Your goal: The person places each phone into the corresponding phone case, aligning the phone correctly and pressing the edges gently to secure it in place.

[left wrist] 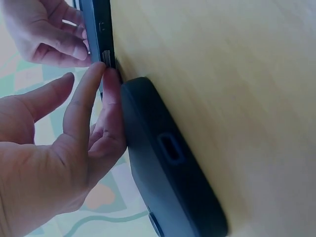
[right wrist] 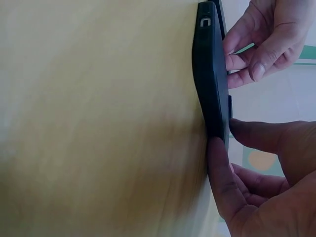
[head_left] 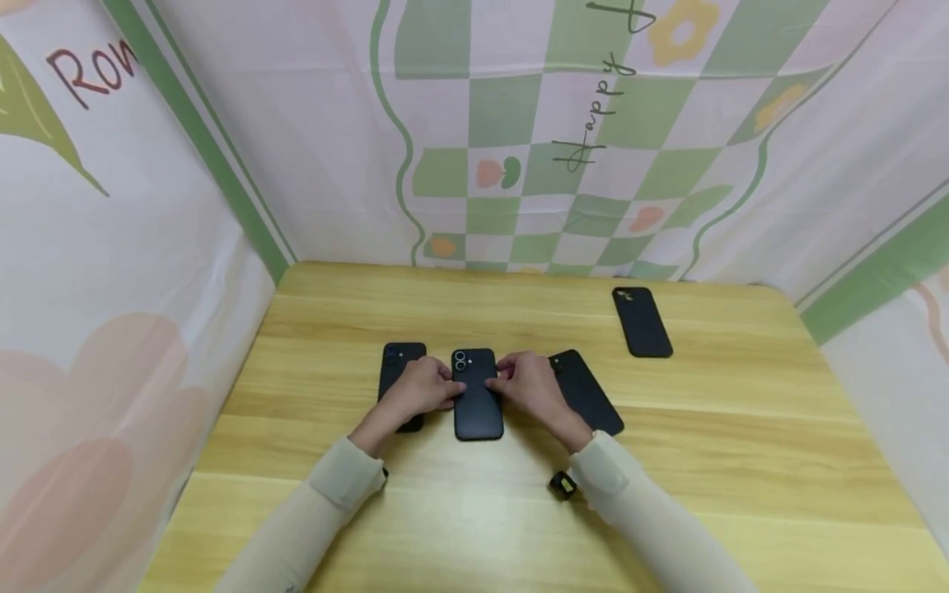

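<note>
A black phone (head_left: 478, 403) with two round camera lenses lies back up in the middle of the table. My left hand (head_left: 423, 385) holds its left edge, fingertips against the side and thumb over the back. In the left wrist view, that thumb (left wrist: 61, 89) looks raised off the surface. At the opposite edge my right hand (head_left: 530, 385) pinches the phone, its thumb on the back and a finger (right wrist: 217, 158) along the side. A second dark phone (head_left: 391, 375) lies partly beneath my left hand. Beside my right hand a black phone-shaped piece (head_left: 589, 395) lies slanted, its top corner partly covered.
Farther back on the right lies a black phone case (head_left: 643, 325), table colour showing at its camera cutout. Small black device (head_left: 563, 485) sits by the right cuff. Patterned cloth (head_left: 511, 165) hangs behind the wooden table (head_left: 474, 527) and on both sides.
</note>
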The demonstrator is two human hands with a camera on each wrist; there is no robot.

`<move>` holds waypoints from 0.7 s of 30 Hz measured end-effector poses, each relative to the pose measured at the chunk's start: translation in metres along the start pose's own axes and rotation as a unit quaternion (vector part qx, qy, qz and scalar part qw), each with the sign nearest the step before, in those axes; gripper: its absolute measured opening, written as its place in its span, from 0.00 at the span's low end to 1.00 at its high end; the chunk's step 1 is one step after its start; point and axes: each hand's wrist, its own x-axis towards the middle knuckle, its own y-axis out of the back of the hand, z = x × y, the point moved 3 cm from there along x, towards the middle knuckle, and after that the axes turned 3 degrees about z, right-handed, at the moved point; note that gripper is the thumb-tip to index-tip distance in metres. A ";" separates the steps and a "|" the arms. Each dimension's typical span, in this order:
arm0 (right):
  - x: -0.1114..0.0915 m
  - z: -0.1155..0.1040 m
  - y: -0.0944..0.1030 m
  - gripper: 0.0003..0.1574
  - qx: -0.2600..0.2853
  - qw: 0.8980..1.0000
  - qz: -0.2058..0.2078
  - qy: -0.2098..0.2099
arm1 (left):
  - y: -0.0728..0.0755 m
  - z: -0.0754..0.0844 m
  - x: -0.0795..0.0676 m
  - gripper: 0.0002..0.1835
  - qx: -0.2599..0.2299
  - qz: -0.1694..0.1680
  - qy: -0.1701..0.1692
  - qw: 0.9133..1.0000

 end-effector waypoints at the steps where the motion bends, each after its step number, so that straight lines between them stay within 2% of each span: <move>1: 0.000 0.000 0.001 0.15 -0.003 1.000 -0.002 0.001 | 0.000 0.000 0.000 0.09 0.003 0.000 0.000 1.000; 6: -0.001 0.003 0.008 0.14 -0.007 1.000 -0.017 0.011 | 0.000 0.004 -0.002 0.13 0.057 -0.004 -0.022 0.998; 10: 0.000 0.011 0.026 0.13 0.013 0.999 -0.018 0.023 | 0.000 0.017 -0.010 0.25 0.120 0.018 -0.072 0.990; 13: 0.005 0.020 0.050 0.15 0.036 0.999 -0.009 0.022 | 0.000 0.028 -0.016 0.33 0.143 0.042 -0.101 0.984; 15: 0.010 0.027 0.068 0.16 0.037 0.999 -0.001 0.020 | -0.001 0.033 -0.019 0.35 0.140 0.051 -0.104 0.983; 21: 0.023 0.056 0.125 0.25 -0.049 0.999 0.018 -0.004 | -0.010 0.043 -0.021 0.41 0.129 0.041 -0.113 0.984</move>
